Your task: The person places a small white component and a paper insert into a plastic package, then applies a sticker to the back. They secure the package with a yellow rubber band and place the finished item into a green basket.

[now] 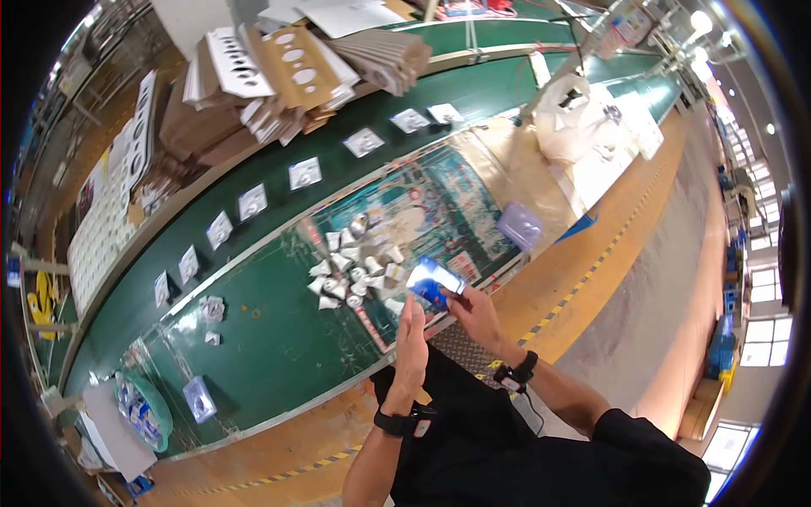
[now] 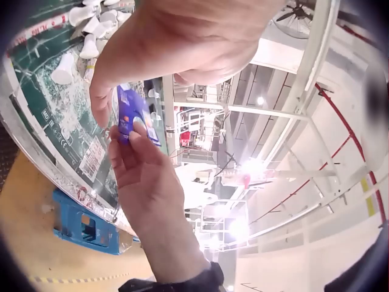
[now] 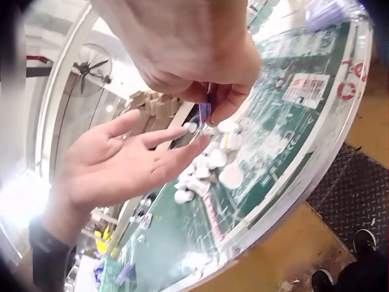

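Observation:
A flat blue carton (image 1: pixel 433 283) is held above the near edge of the green table (image 1: pixel 270 346). My right hand (image 1: pixel 463 297) pinches it by one end between thumb and fingers. My left hand (image 1: pixel 413 314) is flat with straight fingers that touch the carton's other side. In the right wrist view the right hand (image 3: pixel 209 103) pinches the carton's edge (image 3: pixel 205 111), and the left hand (image 3: pixel 121 161) reaches to it with spread fingers. In the left wrist view the carton (image 2: pixel 134 115) sits between the left hand's thumb (image 2: pixel 100 97) and the right hand (image 2: pixel 143 176). A pile of white bulbs (image 1: pixel 355 266) lies just behind.
Small white packets (image 1: pixel 253 201) lie in a row on the green belt behind the table. Stacked cardboard inserts (image 1: pixel 287 76) stand at the back, a white plastic bag (image 1: pixel 574 106) at the right. A round basket of blue cartons (image 1: pixel 144 410) sits far left. A blue crate (image 2: pixel 82 222) is on the floor.

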